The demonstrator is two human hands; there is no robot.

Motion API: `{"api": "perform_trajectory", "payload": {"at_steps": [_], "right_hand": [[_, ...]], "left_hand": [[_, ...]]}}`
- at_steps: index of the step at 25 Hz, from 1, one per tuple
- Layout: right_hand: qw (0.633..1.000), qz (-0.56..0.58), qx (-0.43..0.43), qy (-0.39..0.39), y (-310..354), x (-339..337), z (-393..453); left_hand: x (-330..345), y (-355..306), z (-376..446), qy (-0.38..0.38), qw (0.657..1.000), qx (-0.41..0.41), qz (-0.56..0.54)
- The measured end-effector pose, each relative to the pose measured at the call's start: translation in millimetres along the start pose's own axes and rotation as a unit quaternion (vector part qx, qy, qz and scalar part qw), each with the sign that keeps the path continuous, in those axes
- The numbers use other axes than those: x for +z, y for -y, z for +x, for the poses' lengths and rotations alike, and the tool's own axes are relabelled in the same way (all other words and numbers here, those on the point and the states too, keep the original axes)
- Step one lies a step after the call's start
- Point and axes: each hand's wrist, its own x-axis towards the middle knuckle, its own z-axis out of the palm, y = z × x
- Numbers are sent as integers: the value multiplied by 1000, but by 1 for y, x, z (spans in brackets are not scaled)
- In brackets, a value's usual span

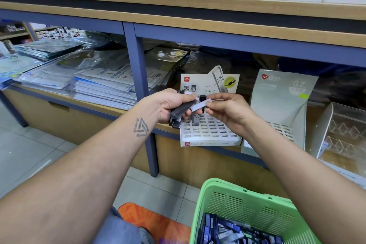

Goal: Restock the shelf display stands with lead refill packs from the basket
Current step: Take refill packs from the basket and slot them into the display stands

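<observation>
A bundle of dark lead refill packs is being gripped in the left hand, fingers curled round it, above the front edge of the shelf. One pale pack is being pinched at its end by the fingertips of the right hand, its other end lying against the bundle. Both hands are being held just in front of a white display stand with a grid of slots, in which a single pack marked HB 0.5 is standing upright. A second stand, marked 0.7, is sitting just beside it to the right. More packs are lying loose in the green basket below.
</observation>
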Motion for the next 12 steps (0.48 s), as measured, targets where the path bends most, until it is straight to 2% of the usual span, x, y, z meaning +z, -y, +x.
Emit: {"api": "perform_trajectory", "payload": {"at_steps": [5,12], "right_hand": [[999,-13,-40,19,9,-13,-19],[995,-66,-77,17,26,-65,-59]], "left_hand": [[9,-7,-1,-12,1000,20,-18],[73,-13,8,-53,989,120,73]]}}
